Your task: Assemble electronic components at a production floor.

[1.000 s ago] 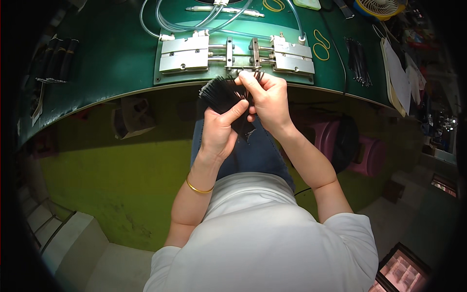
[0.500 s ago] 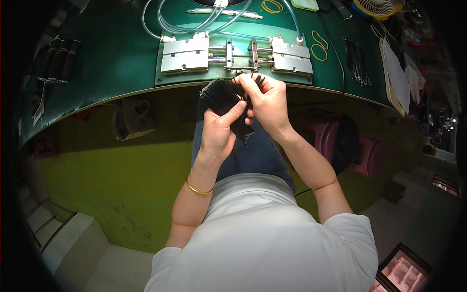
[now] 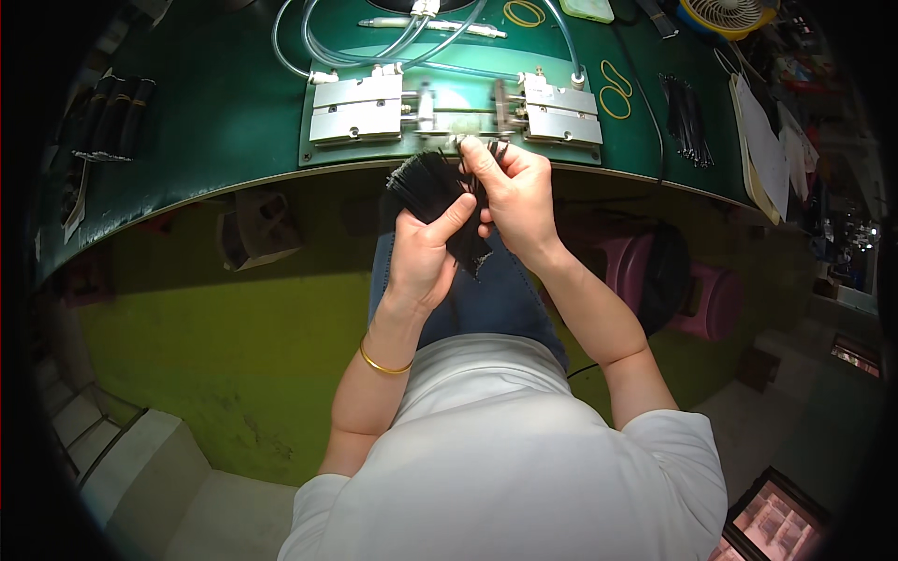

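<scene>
My left hand (image 3: 421, 245) is closed round a thick bundle of short black wires (image 3: 423, 185) with pale tips, fanned out at the upper left end. My right hand (image 3: 513, 192) is pinched, thumb against fingers, on some black wires (image 3: 499, 150) that stick out past its fingertips. Just beyond those fingertips is a pneumatic fixture with a silver left cylinder block (image 3: 356, 107) and a silver right cylinder block (image 3: 560, 110). Between the blocks, the left jaw (image 3: 426, 107) and right jaw (image 3: 502, 106) stand apart, smeared by motion. What sits between them is blurred.
The fixture lies at the front edge of a green table (image 3: 224, 103). Clear air tubes (image 3: 360, 54), a pen (image 3: 435, 26) and yellow rubber bands (image 3: 615, 91) lie around it. More black wires (image 3: 686, 122) are at right, and bundled ones (image 3: 117, 117) at left.
The fixture's two jaws have moved apart, each toward its own block. Both hands have shifted very slightly right, still holding the black wires.
</scene>
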Action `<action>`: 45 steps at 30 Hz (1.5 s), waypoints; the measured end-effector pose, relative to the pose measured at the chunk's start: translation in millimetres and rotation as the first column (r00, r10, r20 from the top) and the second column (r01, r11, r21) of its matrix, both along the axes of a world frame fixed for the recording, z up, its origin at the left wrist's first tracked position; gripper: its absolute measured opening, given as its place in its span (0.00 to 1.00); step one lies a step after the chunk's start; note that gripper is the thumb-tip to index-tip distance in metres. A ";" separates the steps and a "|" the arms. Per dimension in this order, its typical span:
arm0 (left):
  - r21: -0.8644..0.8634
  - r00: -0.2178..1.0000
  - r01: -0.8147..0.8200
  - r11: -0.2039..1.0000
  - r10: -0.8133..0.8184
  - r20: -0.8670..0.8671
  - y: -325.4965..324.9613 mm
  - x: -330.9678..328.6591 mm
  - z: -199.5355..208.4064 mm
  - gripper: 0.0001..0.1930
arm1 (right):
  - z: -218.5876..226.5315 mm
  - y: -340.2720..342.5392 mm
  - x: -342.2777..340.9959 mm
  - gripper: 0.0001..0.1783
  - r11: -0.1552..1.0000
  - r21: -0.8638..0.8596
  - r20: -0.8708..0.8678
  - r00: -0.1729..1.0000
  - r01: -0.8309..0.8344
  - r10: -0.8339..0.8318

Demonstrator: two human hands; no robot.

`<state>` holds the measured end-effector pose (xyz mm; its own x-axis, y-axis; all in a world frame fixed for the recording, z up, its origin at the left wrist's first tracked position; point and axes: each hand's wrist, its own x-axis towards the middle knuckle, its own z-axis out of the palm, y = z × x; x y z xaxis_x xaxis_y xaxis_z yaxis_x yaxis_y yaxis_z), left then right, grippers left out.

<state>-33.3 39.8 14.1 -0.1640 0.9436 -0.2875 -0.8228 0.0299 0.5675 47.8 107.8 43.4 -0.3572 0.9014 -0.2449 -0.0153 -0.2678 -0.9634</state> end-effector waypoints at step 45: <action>-0.032 1.000 0.020 0.999 -0.019 0.025 1.1 -0.6 2.8 0.05 | -3.5 1.6 0.5 0.14 0.999 -0.042 -0.024 1.000 0.005 -0.006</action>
<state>-33.9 40.9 16.9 -0.1381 0.9366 -0.3220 -0.8358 0.0642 0.5453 48.3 109.4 39.9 -0.3582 0.8926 -0.2738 -0.0400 -0.3077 -0.9506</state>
